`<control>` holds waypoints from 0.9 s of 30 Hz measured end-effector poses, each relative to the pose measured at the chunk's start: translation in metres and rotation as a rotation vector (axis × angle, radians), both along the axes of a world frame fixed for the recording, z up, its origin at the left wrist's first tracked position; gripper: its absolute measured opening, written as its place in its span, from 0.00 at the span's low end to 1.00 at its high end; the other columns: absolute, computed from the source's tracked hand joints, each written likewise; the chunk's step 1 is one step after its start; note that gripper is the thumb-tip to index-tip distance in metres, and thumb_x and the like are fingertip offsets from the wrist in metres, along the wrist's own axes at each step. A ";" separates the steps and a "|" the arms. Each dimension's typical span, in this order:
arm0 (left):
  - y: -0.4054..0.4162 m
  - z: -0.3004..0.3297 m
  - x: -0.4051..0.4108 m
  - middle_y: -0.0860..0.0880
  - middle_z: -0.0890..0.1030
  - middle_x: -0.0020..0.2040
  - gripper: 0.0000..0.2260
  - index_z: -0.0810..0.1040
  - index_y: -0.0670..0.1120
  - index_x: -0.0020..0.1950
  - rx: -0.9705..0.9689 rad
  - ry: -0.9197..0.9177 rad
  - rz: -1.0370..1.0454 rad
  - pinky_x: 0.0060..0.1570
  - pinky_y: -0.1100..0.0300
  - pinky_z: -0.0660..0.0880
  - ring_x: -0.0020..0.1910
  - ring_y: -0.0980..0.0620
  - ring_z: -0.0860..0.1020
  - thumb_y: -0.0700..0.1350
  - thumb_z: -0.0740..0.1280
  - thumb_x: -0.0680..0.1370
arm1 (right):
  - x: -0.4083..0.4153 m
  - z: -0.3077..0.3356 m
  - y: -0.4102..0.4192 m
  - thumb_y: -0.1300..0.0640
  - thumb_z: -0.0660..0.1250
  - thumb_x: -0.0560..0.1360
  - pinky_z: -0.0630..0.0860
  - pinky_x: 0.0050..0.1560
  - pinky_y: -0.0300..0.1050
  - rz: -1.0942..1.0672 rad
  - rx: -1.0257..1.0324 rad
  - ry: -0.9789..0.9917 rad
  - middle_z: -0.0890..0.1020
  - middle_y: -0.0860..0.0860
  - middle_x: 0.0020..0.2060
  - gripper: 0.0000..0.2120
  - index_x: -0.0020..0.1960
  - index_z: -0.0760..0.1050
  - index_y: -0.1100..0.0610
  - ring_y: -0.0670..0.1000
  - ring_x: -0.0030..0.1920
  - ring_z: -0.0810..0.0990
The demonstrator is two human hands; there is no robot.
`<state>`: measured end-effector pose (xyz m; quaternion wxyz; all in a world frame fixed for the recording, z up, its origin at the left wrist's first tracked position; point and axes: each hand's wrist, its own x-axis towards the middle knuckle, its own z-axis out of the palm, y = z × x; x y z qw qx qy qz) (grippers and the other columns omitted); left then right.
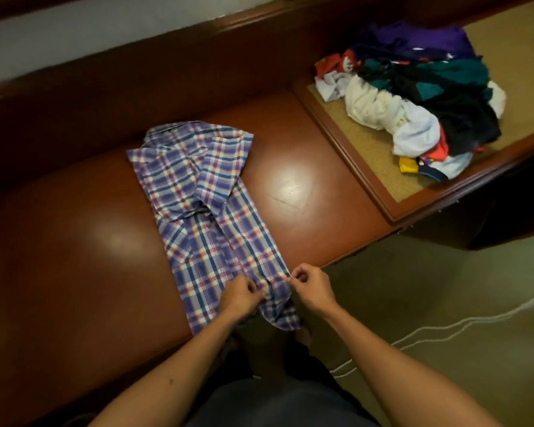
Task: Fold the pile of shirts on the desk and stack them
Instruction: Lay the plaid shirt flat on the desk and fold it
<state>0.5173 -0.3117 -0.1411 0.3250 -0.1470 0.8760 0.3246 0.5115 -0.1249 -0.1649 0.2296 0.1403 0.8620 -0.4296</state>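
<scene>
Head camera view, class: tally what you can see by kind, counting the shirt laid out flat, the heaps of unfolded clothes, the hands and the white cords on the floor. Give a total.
Plaid shirt laid out on the desk: 1
Heap of unfolded clothes: 1
Hands, left hand and right hand, both pinching the shirt's hem: 2
White cords on the floor: 2
Total: 6

Bare bench (293, 180) right of the plaid shirt (204, 204) and left of it too. Farther right, blocked by the heap of clothes (420, 97); behind, a raised wooden ledge (136, 78).
</scene>
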 end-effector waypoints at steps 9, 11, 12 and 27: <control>-0.006 0.002 0.032 0.45 0.79 0.35 0.07 0.75 0.44 0.42 0.262 0.142 0.389 0.30 0.63 0.73 0.29 0.54 0.77 0.43 0.70 0.78 | -0.015 0.019 0.012 0.67 0.67 0.76 0.76 0.28 0.39 -0.025 -0.462 -0.219 0.80 0.57 0.35 0.06 0.44 0.72 0.61 0.48 0.26 0.78; -0.001 -0.002 0.033 0.45 0.80 0.37 0.07 0.76 0.44 0.42 0.196 0.112 0.424 0.32 0.60 0.74 0.31 0.50 0.79 0.45 0.70 0.77 | -0.018 0.019 0.015 0.66 0.70 0.75 0.75 0.28 0.39 -0.024 -0.435 -0.256 0.79 0.55 0.33 0.07 0.45 0.72 0.60 0.48 0.27 0.77; 0.000 -0.004 0.034 0.45 0.80 0.37 0.07 0.76 0.45 0.43 0.164 0.111 0.428 0.33 0.58 0.75 0.33 0.49 0.80 0.46 0.70 0.77 | -0.020 0.018 0.016 0.65 0.72 0.74 0.75 0.28 0.40 0.011 -0.385 -0.239 0.79 0.54 0.32 0.08 0.45 0.73 0.60 0.48 0.27 0.76; 0.044 -0.053 0.069 0.51 0.82 0.34 0.06 0.81 0.47 0.45 0.193 -0.062 0.639 0.30 0.60 0.75 0.28 0.55 0.79 0.47 0.75 0.73 | -0.039 0.010 0.025 0.56 0.71 0.75 0.81 0.40 0.47 0.539 -0.039 -0.089 0.82 0.49 0.38 0.03 0.44 0.78 0.52 0.46 0.37 0.80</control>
